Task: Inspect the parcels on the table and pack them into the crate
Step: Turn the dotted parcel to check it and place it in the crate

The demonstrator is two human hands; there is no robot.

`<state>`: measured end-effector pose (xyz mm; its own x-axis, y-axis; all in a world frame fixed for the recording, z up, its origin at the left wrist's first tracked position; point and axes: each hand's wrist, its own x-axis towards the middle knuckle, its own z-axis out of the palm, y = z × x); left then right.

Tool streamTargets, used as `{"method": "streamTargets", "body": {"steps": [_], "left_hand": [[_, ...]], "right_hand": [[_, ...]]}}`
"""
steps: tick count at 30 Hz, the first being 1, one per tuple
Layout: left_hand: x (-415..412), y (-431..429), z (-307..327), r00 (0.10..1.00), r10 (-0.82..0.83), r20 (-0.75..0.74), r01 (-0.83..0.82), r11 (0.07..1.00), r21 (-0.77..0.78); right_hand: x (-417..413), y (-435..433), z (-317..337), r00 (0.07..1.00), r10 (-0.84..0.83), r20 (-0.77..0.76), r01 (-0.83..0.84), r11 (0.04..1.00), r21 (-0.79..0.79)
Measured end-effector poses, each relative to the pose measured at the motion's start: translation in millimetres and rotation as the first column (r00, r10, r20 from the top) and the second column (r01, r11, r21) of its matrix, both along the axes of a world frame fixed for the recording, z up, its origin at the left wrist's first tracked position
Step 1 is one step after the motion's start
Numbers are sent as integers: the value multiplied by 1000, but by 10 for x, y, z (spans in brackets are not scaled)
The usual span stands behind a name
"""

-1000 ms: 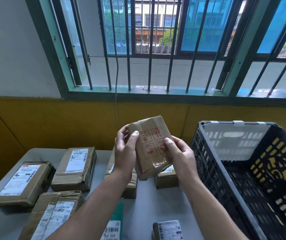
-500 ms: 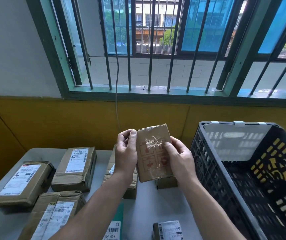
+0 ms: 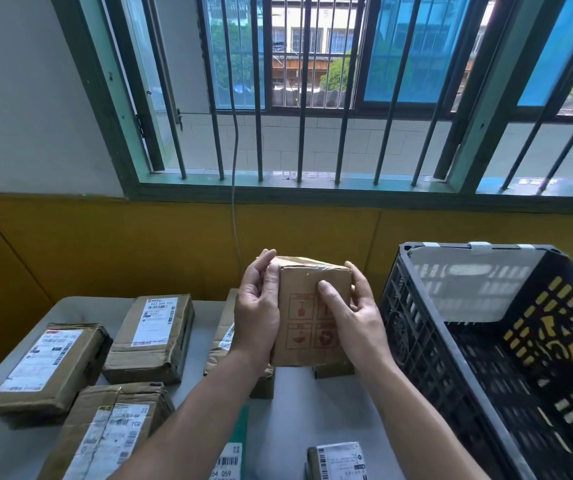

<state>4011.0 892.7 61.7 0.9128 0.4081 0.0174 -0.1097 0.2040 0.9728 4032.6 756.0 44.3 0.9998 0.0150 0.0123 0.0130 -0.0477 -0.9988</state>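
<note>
Grey tabletop [image 3: 313, 410]: flat labelled parcel [image 3: 49, 365] far left, taller parcel [image 3: 151, 337] just beside it, crumpled parcel [image 3: 112, 431] in front. Green mailer [image 3: 235, 445] and small labelled box [image 3: 338, 462] at the near edge, black crate [image 3: 416, 341] on the right.

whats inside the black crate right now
No parcels show inside the black crate, only a white sheet against its far wall. Its near end lies out of frame.

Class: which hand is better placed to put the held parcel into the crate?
Probably right: the right hand grips the parcel nearest the crate; the left hand holds its far side.
</note>
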Motion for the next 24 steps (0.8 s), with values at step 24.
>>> {"method": "streamTargets", "body": {"steps": [24], "left_hand": [[-32, 157, -113, 784, -424, -454, 446, 893, -63]], "right_hand": [[6, -88, 23, 998, -57, -18, 58, 991, 118]]}}
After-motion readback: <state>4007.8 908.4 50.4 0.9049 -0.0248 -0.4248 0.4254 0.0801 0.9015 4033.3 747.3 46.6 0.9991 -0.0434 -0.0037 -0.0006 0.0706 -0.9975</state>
